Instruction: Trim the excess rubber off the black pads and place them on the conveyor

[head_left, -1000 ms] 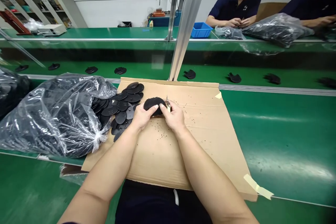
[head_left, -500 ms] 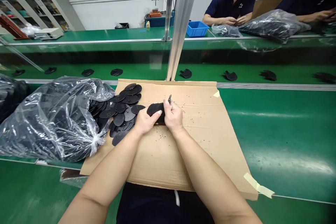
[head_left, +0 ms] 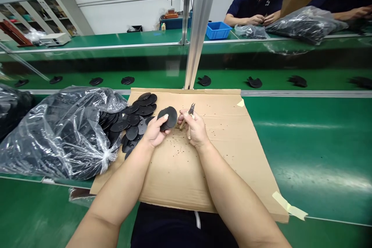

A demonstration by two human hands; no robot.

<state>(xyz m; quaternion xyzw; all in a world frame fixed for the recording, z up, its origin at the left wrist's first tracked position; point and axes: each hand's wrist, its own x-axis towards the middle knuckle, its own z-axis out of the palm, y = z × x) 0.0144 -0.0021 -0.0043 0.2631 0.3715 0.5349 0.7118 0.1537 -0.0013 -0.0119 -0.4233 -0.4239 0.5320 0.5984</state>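
My left hand (head_left: 156, 131) grips a stack of round black plastic discs (head_left: 169, 117), the thumb pressed on the near face. Close by on the right, my right hand (head_left: 195, 127) is closed around a pair of nippers (head_left: 191, 109) with pale handles, jaws pointing up and away from me. The nippers and the discs are apart. Below both hands lies a cardboard sheet (head_left: 186, 174) sprinkled with tiny dark bits. A loose pile of black discs (head_left: 132, 119) spreads just left of my left hand, by the mouth of a clear plastic bag (head_left: 66, 135) full of more discs.
Several black parts (head_left: 254, 82) sit spaced along a green belt (head_left: 223, 81) behind the cardboard. A metal post (head_left: 197, 31) rises at its back edge. Across the belt are a blue bin (head_left: 217, 31), a filled bag (head_left: 308, 25) and two people in dark shirts.
My hands have separated. The discs in my left hand have turned to show a round face, and the nippers in my right hand now show more plainly.
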